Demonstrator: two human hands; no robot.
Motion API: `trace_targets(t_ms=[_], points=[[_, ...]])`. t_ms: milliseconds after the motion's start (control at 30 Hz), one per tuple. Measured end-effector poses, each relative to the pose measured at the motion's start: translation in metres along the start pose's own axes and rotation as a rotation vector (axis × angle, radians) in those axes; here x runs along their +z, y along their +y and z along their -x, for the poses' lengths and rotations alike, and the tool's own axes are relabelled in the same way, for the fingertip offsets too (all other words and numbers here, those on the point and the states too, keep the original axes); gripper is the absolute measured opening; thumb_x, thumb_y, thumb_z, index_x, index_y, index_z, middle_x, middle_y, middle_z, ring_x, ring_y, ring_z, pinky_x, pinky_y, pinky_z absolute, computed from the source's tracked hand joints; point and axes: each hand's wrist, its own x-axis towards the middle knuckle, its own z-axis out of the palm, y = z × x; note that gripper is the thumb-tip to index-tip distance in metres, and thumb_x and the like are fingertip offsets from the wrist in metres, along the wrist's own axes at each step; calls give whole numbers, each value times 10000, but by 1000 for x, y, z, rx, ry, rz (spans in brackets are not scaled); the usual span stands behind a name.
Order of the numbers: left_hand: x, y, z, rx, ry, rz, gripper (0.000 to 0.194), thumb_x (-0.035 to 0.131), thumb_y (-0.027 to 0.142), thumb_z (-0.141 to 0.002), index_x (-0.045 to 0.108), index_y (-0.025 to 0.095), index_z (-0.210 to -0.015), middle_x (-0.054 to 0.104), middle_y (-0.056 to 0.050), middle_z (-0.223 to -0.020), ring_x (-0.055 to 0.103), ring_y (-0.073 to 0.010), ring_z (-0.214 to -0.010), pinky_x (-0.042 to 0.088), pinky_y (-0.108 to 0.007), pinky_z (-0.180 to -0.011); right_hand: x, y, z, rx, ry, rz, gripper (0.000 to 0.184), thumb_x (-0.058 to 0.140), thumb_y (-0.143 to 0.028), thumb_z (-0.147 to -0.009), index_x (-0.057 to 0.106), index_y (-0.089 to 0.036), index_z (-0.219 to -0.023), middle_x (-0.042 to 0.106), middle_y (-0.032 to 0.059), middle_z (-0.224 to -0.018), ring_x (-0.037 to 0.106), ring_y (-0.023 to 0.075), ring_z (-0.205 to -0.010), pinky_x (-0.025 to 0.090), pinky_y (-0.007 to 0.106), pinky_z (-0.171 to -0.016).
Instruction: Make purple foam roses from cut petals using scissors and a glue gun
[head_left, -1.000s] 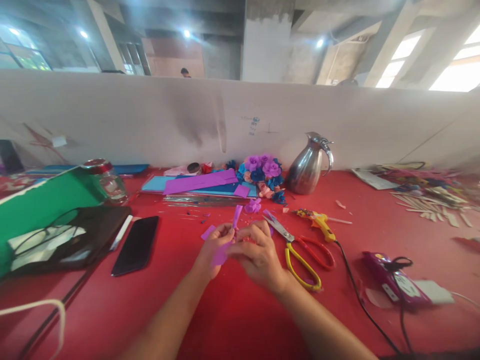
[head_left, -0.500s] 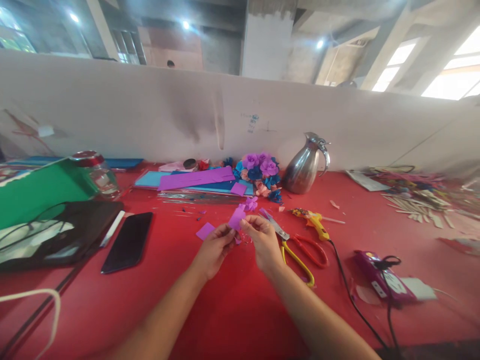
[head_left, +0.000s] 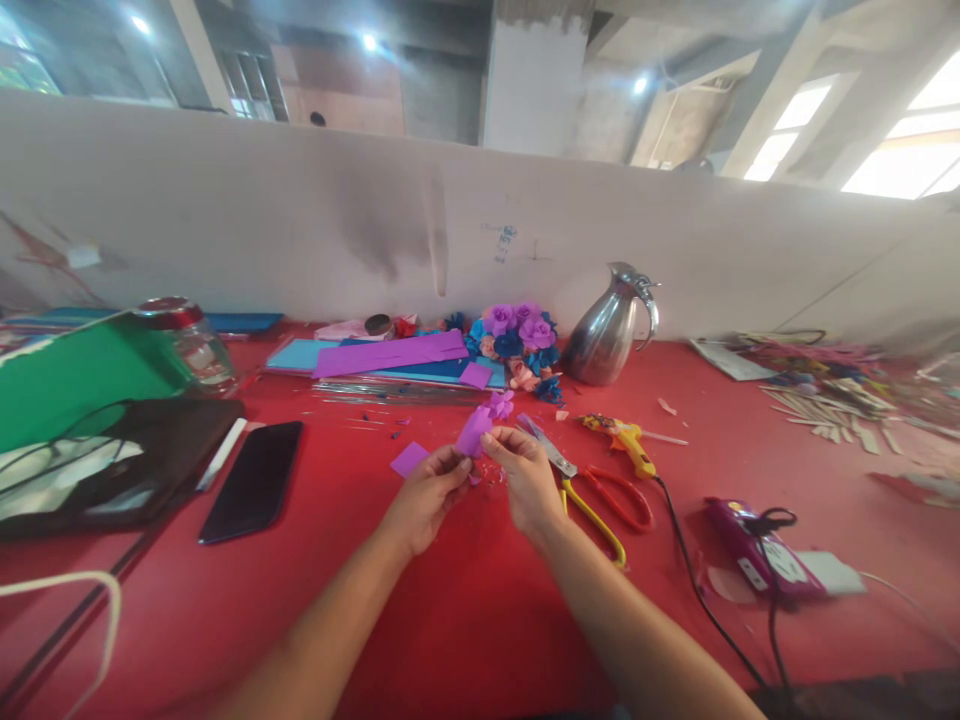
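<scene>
A small piece of purple paper (head_left: 472, 432) is pinched between my two hands above the red table. My left hand (head_left: 433, 490) grips its lower left part, thumb against fingers. My right hand (head_left: 523, 475) pinches its right edge. Just behind it lies a purple paper petal shape (head_left: 499, 403). A flat purple paper square (head_left: 409, 459) rests left of my left hand. Scissors (head_left: 585, 485) with one red and one yellow handle lie beside my right hand. Tiny paper scraps sit on the table below the fingers.
A yellow glue gun (head_left: 634, 450) with a black cord lies right of the scissors. Behind are paper flowers (head_left: 517, 340), purple strips (head_left: 390, 354) and a steel jug (head_left: 611, 325). A phone (head_left: 253, 482) and jar (head_left: 187, 345) are left; a purple power strip (head_left: 761, 550) is right.
The purple paper in my hands has tilted slightly and its upper part looks more curved. Both hands keep their hold in nearly the same place. The view has shifted a little.
</scene>
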Motion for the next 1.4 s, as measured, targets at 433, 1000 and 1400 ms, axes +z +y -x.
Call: trace_targets(t_ms=[433, 1000, 1400], points=[[0, -1, 0, 58, 34, -121, 279, 762, 395, -642, 631, 150, -661, 595, -14, -646, 510, -110, -611, 359, -225, -583, 2, -3, 2, -6, 12, 37, 243, 762, -369, -616, 627, -171, -659, 581, -9, -653, 482, 114, -601, 380, 256, -602], [0, -2, -1, 173, 66, -179, 245, 720, 394, -683, 645, 161, -665, 600, -12, -659, 537, -155, -697, 409, -274, -732, 5, -6, 5, -40, 43, 79, 245, 753, -382, -632, 626, -180, -689, 566, -18, -639, 506, 133, -640, 387, 271, -631], [-3, -2, -1, 197, 84, -194, 234, 710, 389, -697, 693, 158, -661, 635, -28, -651, 541, -161, -681, 411, -289, -741, 4, -4, 4, -49, 52, 73, 211, 740, -337, -637, 607, -189, -705, 555, -26, -659, 462, 122, -629, 352, 257, -616]])
